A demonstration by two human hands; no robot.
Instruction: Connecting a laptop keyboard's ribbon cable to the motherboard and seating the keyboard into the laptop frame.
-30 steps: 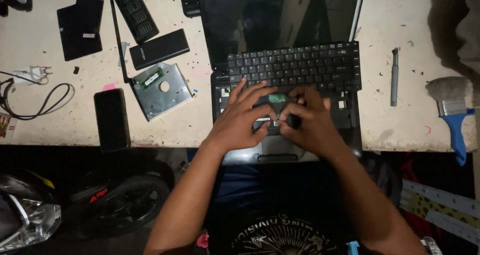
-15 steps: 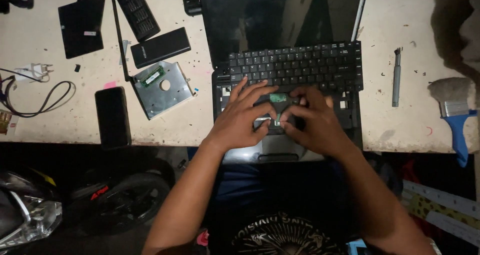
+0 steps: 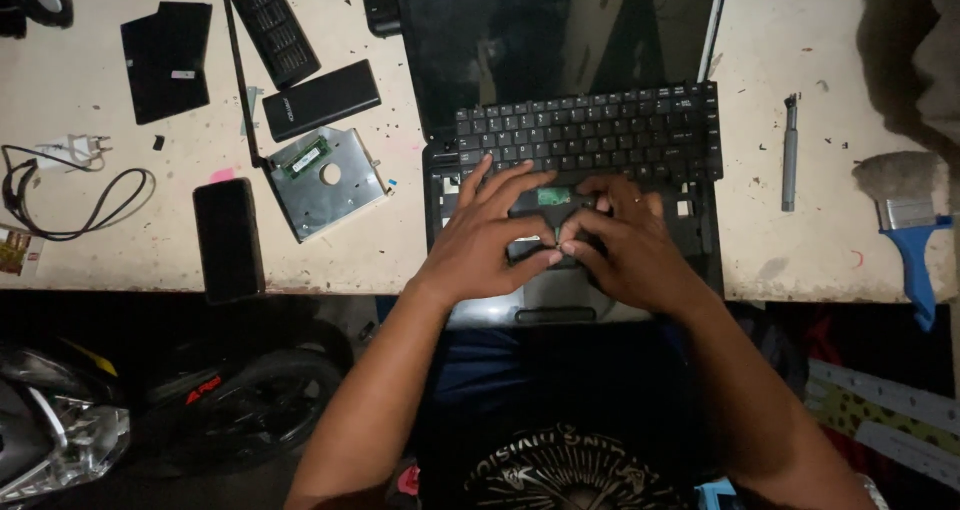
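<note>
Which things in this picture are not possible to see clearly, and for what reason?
All in the head view:
- What the fingertips press: covered by the left hand and right hand over the open laptop base.
- Laptop screen: dark, top cut off by the frame edge.
- Brush: bristles blurred in shadow.
- Below the table: too dark.
- Cable: one end leaves the left edge.

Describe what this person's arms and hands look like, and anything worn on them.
Both forearms are bare, no sleeves in view. The left hand and right hand wear no gloves; no rings or watch can be made out in the dim light. A dark printed shirt covers the torso.
</note>
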